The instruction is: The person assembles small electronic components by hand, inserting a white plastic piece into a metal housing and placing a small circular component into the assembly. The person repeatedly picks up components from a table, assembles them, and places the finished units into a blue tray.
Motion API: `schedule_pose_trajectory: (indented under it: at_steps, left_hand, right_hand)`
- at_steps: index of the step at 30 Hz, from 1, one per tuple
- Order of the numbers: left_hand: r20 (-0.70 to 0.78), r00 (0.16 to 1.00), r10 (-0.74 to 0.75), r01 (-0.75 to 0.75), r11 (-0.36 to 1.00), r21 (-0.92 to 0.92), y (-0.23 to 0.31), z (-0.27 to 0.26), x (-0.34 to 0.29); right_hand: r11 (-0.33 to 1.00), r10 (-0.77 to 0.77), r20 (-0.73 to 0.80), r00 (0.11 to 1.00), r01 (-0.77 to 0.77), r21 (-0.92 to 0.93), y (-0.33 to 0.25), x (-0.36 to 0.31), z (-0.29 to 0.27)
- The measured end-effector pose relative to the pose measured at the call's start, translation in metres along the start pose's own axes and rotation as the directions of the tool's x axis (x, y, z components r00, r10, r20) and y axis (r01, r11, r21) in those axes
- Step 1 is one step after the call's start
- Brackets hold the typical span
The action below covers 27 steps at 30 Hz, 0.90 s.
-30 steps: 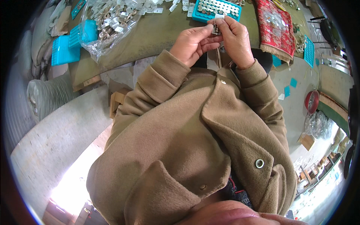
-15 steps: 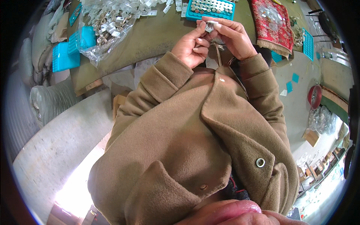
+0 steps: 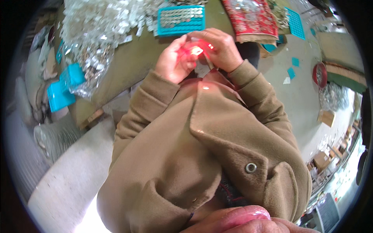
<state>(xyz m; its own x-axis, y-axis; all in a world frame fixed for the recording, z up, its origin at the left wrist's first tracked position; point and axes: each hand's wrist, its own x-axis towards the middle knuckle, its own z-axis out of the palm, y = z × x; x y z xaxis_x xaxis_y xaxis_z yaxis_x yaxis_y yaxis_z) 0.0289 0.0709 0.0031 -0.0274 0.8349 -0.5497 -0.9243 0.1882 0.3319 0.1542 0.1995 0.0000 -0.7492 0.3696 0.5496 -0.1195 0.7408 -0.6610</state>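
Observation:
My left hand [image 3: 173, 62] and my right hand [image 3: 220, 49] meet over the near edge of the table, fingers bent inward. Between their fingertips is a small piece [image 3: 197, 51] that glows bright red. Its light colours my left fingers and catches on my right ones. Glare and the fingers hide its exact shape. Just beyond my hands lies a turquoise tray [image 3: 181, 32] holding rows of small round silvery discs. Left of it spreads a heap of small whitish, clear pieces [image 3: 97, 23], partly on a clear plastic bag [image 3: 86, 92].
Stacked turquoise trays [image 3: 61, 96] sit at the table's left edge. At the right is a red patterned cloth [image 3: 248, 21] with small shiny pieces on it, beside another turquoise tray [image 3: 295, 24]. A red basin [image 3: 319, 75] and cardboard boxes [image 3: 327, 117] stand farther right.
The small piece between my hands now glows red; before, it looked whitish and unlit. The view has shifted, so the hands and table sit farther left in it.

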Motion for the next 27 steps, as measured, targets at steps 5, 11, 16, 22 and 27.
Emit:
schedule_pose_trajectory:
  at_steps: [5, 11, 16, 22, 27]
  left_hand:
    - [0.029, 0.999, -0.020, 0.014, 0.981, 0.193, -0.003, 0.003, 0.003]
    - [0.106, 0.978, 0.178, -0.206, 0.776, 0.596, -0.014, 0.020, 0.005]
    - [0.178, 0.950, 0.256, -0.308, 0.681, 0.664, -0.012, 0.031, 0.017]
    - [0.083, 0.990, 0.111, -0.138, 0.845, 0.517, -0.021, 0.032, 0.024]
    - [0.092, 0.993, 0.071, -0.106, 0.870, 0.481, -0.022, 0.028, 0.025]
  right_hand:
    - [0.994, 0.105, 0.092, 0.990, -0.101, -0.041, -0.007, -0.015, -0.013]
    - [0.918, 0.395, -0.025, 0.918, -0.396, -0.017, 0.025, -0.016, -0.068]
    - [0.753, 0.447, -0.250, 0.859, -0.513, -0.412, 0.061, -0.016, -0.103]
    - [0.702, 0.459, -0.108, 0.882, -0.434, -0.564, 0.078, -0.017, -0.091]
    - [0.704, 0.428, -0.206, 0.880, -0.468, -0.534, 0.080, -0.023, -0.084]
